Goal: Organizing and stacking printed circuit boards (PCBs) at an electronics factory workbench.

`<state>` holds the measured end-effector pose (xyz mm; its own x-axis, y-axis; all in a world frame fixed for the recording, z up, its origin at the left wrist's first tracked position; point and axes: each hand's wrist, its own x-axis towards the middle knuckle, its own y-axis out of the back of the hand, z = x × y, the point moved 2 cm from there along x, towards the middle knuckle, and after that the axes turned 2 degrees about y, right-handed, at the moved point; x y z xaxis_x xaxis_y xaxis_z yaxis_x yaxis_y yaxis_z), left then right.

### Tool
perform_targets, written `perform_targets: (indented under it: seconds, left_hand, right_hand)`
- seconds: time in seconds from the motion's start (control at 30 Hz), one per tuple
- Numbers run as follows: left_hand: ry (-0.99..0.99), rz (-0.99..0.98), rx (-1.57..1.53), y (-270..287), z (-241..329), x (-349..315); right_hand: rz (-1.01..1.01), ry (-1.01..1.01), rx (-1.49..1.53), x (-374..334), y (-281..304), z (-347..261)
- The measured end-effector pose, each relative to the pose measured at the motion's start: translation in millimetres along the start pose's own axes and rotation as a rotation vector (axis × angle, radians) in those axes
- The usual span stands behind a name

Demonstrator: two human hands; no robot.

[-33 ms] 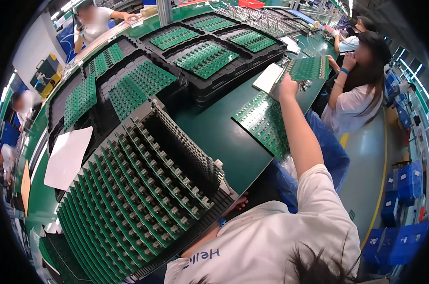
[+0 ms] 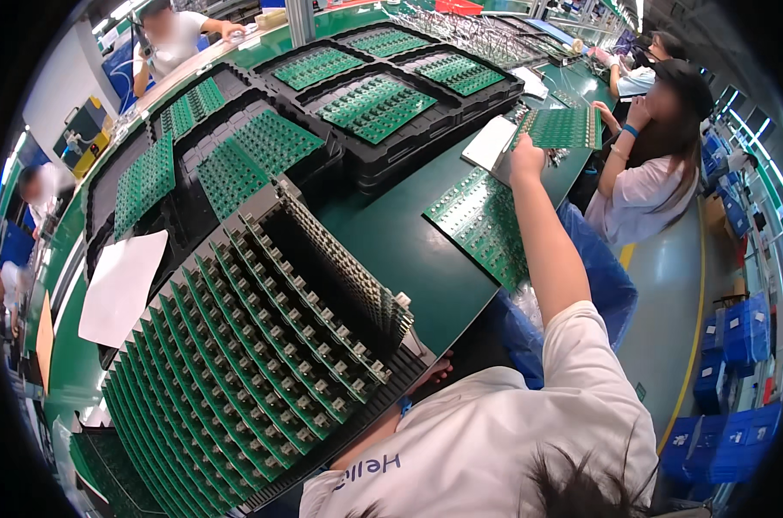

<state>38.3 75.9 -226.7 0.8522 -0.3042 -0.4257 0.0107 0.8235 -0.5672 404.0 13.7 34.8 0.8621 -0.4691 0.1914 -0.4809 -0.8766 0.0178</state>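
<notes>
My right arm reaches forward to the right. My right hand (image 2: 527, 159) is closed on the left end of a green circuit board (image 2: 557, 129), held up off the bench. Below it, more green circuit boards (image 2: 478, 220) lie flat near the bench edge, beside a white flat piece (image 2: 490, 142). My left hand (image 2: 441, 369) is low by the near corner of a black rack (image 2: 370, 414), mostly in shadow, and its grip is unclear. That rack holds many upright green boards (image 2: 236, 345) with white connectors.
Black trays (image 2: 361, 164) with green boards cover the far bench. A white paper sheet (image 2: 124, 289) lies left of the rack. A co-worker (image 2: 650, 164) sits at right, one hand (image 2: 606, 116) near the held board's far end. A blue bag (image 2: 612, 281) hangs by the bench edge.
The held board's right end has dipped slightly and its face is turned a little. My arms have stayed nearly where they were.
</notes>
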Motion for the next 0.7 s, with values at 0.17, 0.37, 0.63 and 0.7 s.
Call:
perform_targets:
  seconds: [0.17, 0.37, 0.63, 0.7]
  left_hand:
    - [-0.006, -0.008, 0.005, 1, -4, 7]
    - [-0.022, 0.013, 0.017, 4, -3, 14]
    - [-0.046, 0.019, 0.075, 3, 14, 32]
    - [-0.036, 0.006, 0.103, -2, 16, 33]
  right_hand:
    - [-0.059, -0.035, 0.003, 0, -3, -5]
    - [-0.035, -0.006, -0.017, -11, -4, -7]
    - [-0.020, 0.225, -0.116, -36, 3, -35]
    - [-0.068, 0.242, -0.280, 7, -2, -13]
